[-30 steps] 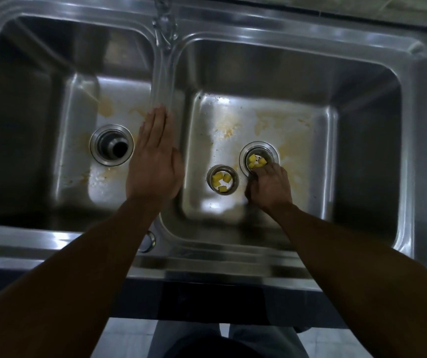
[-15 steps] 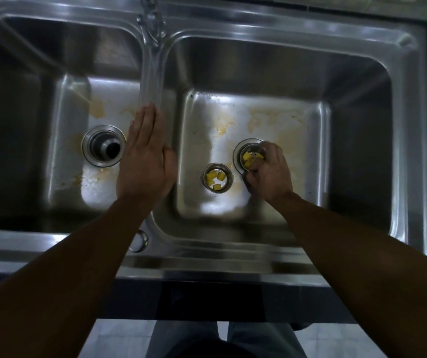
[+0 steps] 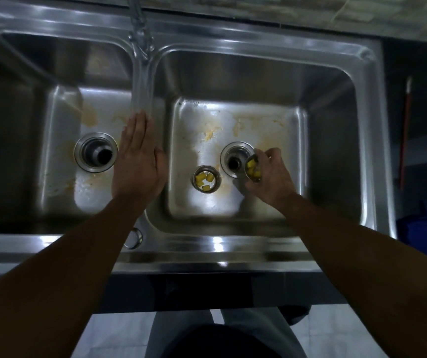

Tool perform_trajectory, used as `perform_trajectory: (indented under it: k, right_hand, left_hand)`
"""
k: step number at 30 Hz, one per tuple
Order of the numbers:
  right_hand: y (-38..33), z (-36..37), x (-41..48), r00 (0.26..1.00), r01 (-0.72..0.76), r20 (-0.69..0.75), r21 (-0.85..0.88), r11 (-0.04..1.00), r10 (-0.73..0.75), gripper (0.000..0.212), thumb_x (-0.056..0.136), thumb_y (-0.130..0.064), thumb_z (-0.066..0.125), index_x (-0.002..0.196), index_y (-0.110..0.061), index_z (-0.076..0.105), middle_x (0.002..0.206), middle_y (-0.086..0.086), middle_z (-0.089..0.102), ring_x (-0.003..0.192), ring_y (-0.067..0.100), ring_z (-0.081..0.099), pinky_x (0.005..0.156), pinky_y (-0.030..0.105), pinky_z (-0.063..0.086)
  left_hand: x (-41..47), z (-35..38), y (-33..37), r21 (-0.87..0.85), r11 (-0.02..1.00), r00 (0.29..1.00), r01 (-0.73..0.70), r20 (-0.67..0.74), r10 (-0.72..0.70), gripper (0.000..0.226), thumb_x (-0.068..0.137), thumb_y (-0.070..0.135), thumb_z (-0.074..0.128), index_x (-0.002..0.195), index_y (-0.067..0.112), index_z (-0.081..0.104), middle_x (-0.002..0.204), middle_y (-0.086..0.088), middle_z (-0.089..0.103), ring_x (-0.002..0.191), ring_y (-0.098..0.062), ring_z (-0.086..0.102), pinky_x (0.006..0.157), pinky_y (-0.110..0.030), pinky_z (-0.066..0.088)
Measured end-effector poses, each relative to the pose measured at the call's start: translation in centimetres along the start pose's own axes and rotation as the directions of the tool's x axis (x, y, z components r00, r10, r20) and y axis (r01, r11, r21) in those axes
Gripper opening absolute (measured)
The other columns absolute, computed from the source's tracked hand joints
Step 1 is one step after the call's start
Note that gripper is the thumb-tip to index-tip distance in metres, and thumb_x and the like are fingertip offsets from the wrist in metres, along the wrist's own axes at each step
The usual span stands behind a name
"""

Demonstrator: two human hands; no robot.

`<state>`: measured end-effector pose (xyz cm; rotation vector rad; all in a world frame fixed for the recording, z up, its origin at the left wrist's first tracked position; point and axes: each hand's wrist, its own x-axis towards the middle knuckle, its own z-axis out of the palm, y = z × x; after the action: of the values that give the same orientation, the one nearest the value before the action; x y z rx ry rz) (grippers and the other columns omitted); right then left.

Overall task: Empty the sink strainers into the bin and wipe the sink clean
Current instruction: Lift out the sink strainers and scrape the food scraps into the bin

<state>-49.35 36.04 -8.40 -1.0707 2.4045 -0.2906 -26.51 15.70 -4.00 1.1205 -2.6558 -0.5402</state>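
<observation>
Pinched small steel strainer (image 3: 253, 177), tilted, full of yellow scraps (image 3: 251, 165), in right hand (image 3: 271, 179); rested left hand (image 3: 137, 166) flat, fingers straight. Noted second strainer (image 3: 206, 180) between hands. Judged light, rigid, probably slick: rim grip safest.

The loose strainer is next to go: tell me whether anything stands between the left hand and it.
Nothing visible. The left hand lies flat; the loose strainer sits right of it on the bare sink floor. The right hand holds the other strainer farther right.
</observation>
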Motion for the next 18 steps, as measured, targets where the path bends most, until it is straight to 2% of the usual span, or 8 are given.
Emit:
perform_trajectory:
  k: [5, 12, 18]
  right_hand:
    - [1.0, 0.6, -1.8, 0.998, -0.028, 0.061, -0.061, 0.998, 0.031, 0.081, 0.073, -0.054, 0.081, 0.136, -0.021, 0.044, 0.131, 0.007, 0.041, 0.113, 0.026, 0.051, 0.094, 0.036, 0.05]
    - [1.1, 1.5, -2.0, 0.988, -0.08, 0.125, -0.123, 0.989, 0.095, 0.08, 0.079, -0.037, 0.08, 0.145, -0.018, 0.039, 0.138, 0.012, 0.039, 0.126, 0.031, 0.042, 0.099, 0.04, 0.047]
    - [0.7, 1.7, -1.9, 0.981, -0.111, 0.145, -0.147, 0.983, 0.132, 0.076, 0.086, -0.033, 0.073, 0.149, -0.015, 0.034, 0.141, 0.013, 0.035, 0.128, 0.031, 0.039, 0.103, 0.041, 0.045]
  left_hand:
    - [0.0, -0.1, 0.1, 0.009, 1.0, 1.0, -0.006, -0.011, 0.007, 0.061, 0.101, 0.025, 0.025, 0.157, -0.001, 0.024, 0.165, -0.02, 0.021, 0.156, -0.028, 0.013, 0.129, -0.043, 0.01]
    - [0.0, -0.2, 0.1, 0.029, 1.0, 1.0, -0.007, 0.002, 0.007, 0.061, 0.101, 0.023, 0.026, 0.157, -0.001, 0.022, 0.166, -0.02, 0.019, 0.156, -0.028, 0.012, 0.129, -0.042, 0.008]
    - [0.0, 0.0, -0.1, 0.044, 0.999, 1.0, -0.007, 0.001, 0.007, 0.062, 0.101, 0.023, 0.028, 0.158, 0.001, 0.02, 0.166, -0.019, 0.019, 0.156, -0.03, 0.012, 0.129, -0.04, 0.008]
